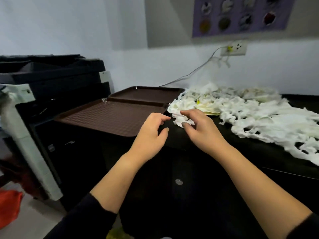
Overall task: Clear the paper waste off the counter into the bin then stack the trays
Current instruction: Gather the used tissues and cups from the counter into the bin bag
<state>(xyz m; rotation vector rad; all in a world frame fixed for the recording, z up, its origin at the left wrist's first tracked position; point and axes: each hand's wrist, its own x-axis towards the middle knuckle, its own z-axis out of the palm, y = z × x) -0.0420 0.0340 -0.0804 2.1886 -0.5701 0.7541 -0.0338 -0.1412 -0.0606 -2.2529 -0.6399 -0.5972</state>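
A big heap of torn white paper waste (255, 116) covers the black counter (174, 135) from the middle to the right edge. Two brown trays lie side by side on the counter's left part: the near tray (107, 116) and the far tray (146, 94). My left hand (151, 133) hovers over the near tray's right corner with loosely curled fingers and holds nothing. My right hand (198, 125) reaches over the left end of the heap, its fingertips at a white scrap (183, 120); no grip on it shows.
A large dark printer (51, 80) stands left of the trays. A cable runs from a wall socket (234, 48) down behind the paper. A poster hangs on the wall above. Something orange (8, 206) lies on the floor at the lower left. No bin is in view.
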